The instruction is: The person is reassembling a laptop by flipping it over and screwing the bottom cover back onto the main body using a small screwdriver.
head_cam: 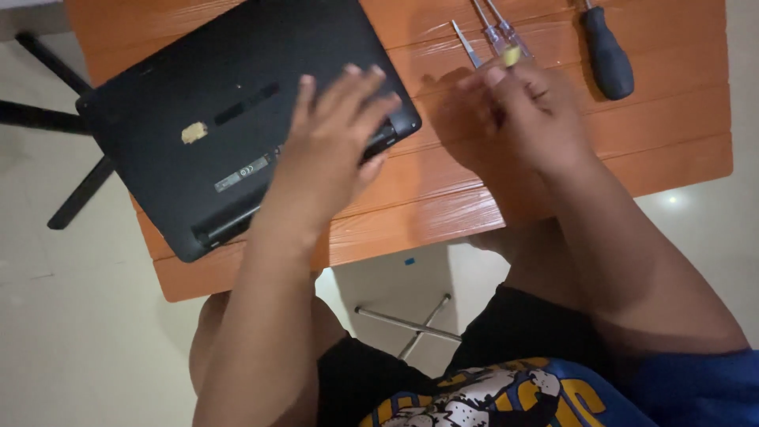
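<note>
A black laptop (213,103) lies upside down on an orange slatted table (680,134). My left hand (332,146) rests flat on its underside near the right corner, fingers spread. My right hand (526,119) is beside the laptop, fingers closed around a small clear-handled screwdriver (510,54) with a yellow end that pokes out above my fingers. The screwdriver's tip is hidden in my hand.
Two thin clear-handled screwdrivers (486,24) and a metal pick (465,41) lie at the table's far edge. A larger black-handled screwdriver (609,59) lies to their right. A pale sticker patch (194,132) marks the laptop's base. Table legs show on the tiled floor (79,332).
</note>
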